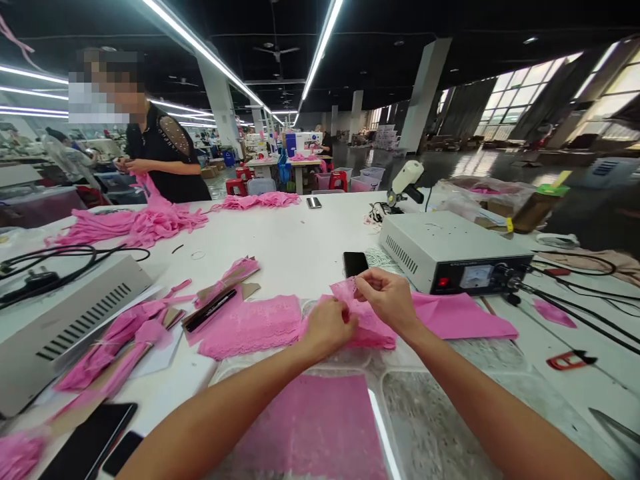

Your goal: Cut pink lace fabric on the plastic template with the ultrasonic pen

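Both hands are at the middle of the table, working on one piece of thin pink lace fabric (373, 312). My right hand (387, 297) pinches its raised upper edge between thumb and fingertips. Just left of it, my left hand (330, 325) is closed on the same fabric, its fingers curled and partly hidden. A stack of pink lace pieces (260, 323) lies to the left of my hands. Smooth pink fabric (460, 315) spreads out to the right. Nearer to me, a flat pink panel (320, 423) rests beneath my forearms.
A grey power unit (455, 250) with a dial and cables stands at right, orange snips (570, 360) before it. A black phone (355, 263) lies beyond my hands. Another grey unit (65, 327) is at left. Across the table, a person (163, 157) handles pink fabric pieces (145, 223).
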